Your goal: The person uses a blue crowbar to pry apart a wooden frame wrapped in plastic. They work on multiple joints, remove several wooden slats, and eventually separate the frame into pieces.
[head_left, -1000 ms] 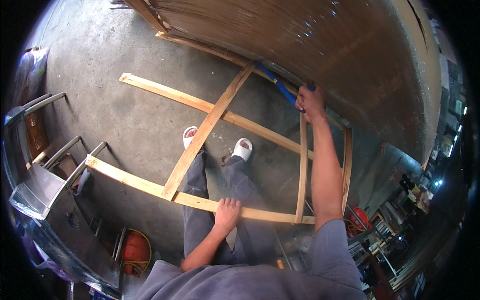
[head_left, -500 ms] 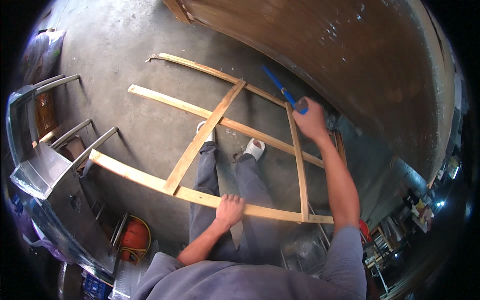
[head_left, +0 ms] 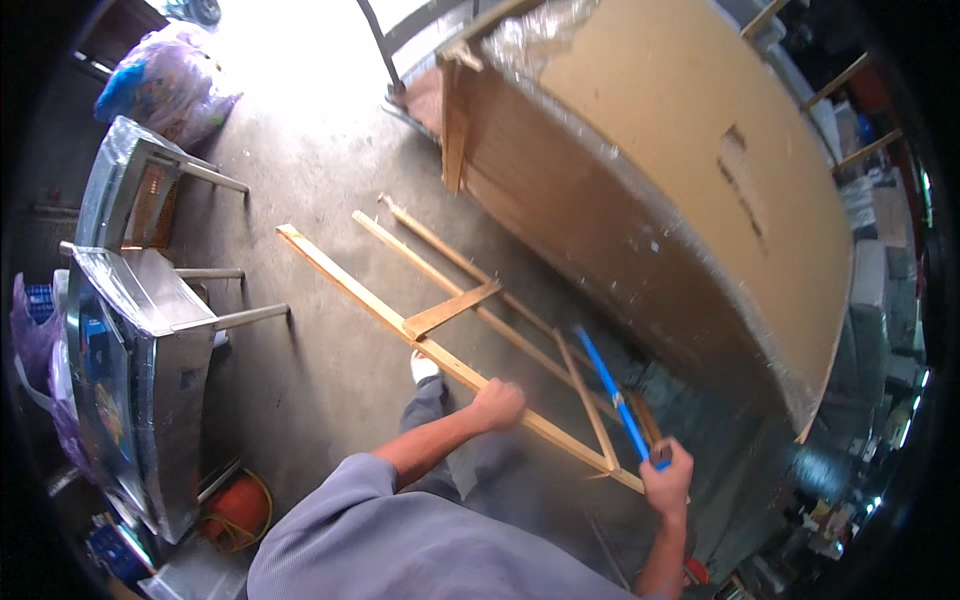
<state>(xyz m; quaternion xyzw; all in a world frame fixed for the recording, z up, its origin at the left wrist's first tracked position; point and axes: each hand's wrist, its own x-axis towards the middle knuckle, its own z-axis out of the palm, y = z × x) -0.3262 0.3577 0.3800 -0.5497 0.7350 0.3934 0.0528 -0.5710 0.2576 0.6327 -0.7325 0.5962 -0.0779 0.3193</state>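
Note:
A frame of pale wooden slats (head_left: pixel 352 286) is tilted above the concrete floor in front of me, its long rails tied by two crosspieces. My left hand (head_left: pixel 498 405) is closed round its near rail, right of the nearer crosspiece (head_left: pixel 450 312). In my right hand (head_left: pixel 668 482), near the frame's right end, is a long, thin blue tool (head_left: pixel 608 378) with a light band partway along; its exact kind cannot be made out. The tool points up and to the left. My foot in a white shoe (head_left: pixel 424 367) shows below the near rail.
A large cardboard-covered piece (head_left: pixel 700 130) with a brown side fills the upper right, close beyond the frame. Plastic-wrapped furniture with metal legs (head_left: pixel 250 316) stands at left. Behind it lies a full plastic bag (head_left: pixel 175 85). A red-orange round object (head_left: pixel 237 512) sits lower left.
My view has swung up and leftward, showing more of the cardboard-covered piece. The frame is tilted more steeply. My right hand has come down and nearer with the blue tool; my left stays on the rail.

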